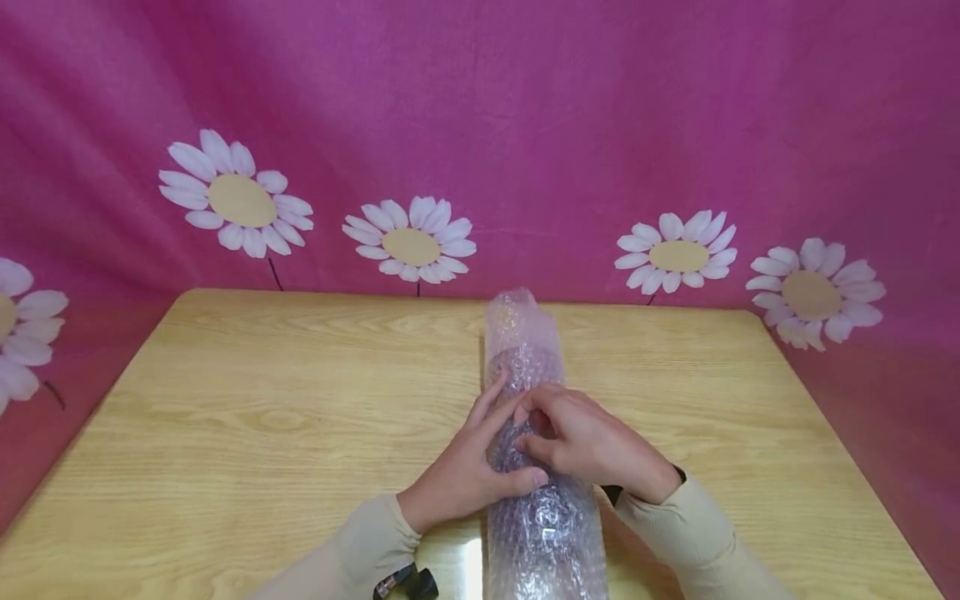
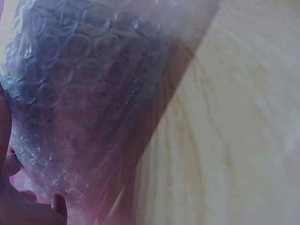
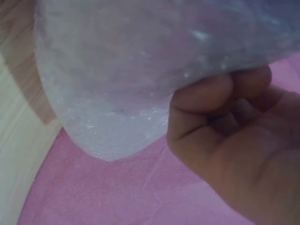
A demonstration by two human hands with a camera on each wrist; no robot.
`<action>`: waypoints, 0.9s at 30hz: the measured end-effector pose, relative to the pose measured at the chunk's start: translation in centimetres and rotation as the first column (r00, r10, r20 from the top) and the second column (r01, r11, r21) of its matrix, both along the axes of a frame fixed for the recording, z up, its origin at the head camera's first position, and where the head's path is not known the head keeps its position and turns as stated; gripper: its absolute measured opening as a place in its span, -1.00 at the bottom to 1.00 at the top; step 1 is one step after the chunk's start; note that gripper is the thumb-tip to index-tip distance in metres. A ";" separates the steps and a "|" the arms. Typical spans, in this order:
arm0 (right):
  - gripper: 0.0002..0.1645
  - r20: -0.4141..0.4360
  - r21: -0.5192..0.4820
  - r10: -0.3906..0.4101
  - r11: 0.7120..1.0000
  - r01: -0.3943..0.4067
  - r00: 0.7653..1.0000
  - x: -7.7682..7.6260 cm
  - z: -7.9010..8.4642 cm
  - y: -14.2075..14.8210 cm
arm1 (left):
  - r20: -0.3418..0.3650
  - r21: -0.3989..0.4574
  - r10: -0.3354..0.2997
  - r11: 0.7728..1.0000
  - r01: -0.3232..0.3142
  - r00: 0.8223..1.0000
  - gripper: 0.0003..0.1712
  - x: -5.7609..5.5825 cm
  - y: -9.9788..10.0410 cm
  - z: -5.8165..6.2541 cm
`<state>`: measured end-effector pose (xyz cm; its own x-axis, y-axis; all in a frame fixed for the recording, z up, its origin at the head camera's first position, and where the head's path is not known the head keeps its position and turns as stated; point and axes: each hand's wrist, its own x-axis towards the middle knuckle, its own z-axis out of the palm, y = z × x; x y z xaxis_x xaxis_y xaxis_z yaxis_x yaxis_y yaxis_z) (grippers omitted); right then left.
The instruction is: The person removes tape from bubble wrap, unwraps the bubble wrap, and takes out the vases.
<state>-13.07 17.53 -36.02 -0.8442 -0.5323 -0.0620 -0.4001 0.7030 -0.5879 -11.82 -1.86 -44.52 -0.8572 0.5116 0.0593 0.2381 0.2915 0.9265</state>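
A long bundle of clear bubble wrap (image 1: 551, 529) lies lengthwise on the table, with something dark purplish inside that the layers blur. My left hand (image 1: 461, 471) rests on it with thumb and fingers spread. Close beside it, my right hand (image 1: 588, 433) has its fingers bent, index finger and thumb pinching at the top of the wrap. In the right wrist view, the curled fingers (image 3: 206, 96) of that hand meet the edge of the wrap (image 3: 112, 126). The left wrist view shows the bubbles of the wrap (image 2: 89, 70) up close, with part of the left hand (image 2: 23, 201) at the lower left.
The wood-grain table (image 1: 300, 400) extends to both sides of the bundle. A pink cloth (image 1: 540, 125) with printed daisies surrounds its back and sides. Near the left sleeve sits a small black object (image 1: 420, 583), partly cut off by the bottom edge.
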 end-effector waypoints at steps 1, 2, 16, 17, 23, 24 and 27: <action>-0.83 -0.009 0.001 0.005 1.000 -0.005 1.000 0.0 0.0 0.0 | -0.002 -0.003 0.001 1.000 -0.001 1.000 0.02 0.0 0.0 0.0; -0.84 -0.016 0.000 0.011 1.000 -0.011 1.000 0.0 0.0 0.0 | -0.006 -0.004 0.001 1.000 -0.001 1.000 0.02 0.0 0.0 -0.1; -0.79 0.027 -0.017 -0.018 1.000 0.019 0.999 -0.2 -0.2 0.2 | 0.024 0.019 -0.002 1.000 0.001 1.000 0.02 0.0 0.1 -0.1; -0.78 0.030 -0.019 -0.024 1.000 0.024 0.999 -0.2 -0.2 0.1 | 0.021 0.018 0.001 1.000 -0.001 1.000 0.02 0.0 0.1 0.0; -0.75 0.035 -0.008 -0.070 0.997 0.070 0.997 -0.4 -0.1 -0.1 | 0.005 0.018 0.008 1.000 -0.008 1.000 0.06 0.0 0.1 0.1; -0.75 0.037 -0.005 -0.076 0.997 0.076 0.996 -0.4 -0.1 -0.1 | 0.005 0.017 0.007 1.000 -0.007 1.000 0.06 0.0 0.2 0.1; -0.75 0.027 -0.002 -0.085 0.996 0.085 0.996 -0.2 0.0 -0.1 | -0.003 0.010 0.008 1.000 -0.008 1.000 0.07 0.1 0.2 0.1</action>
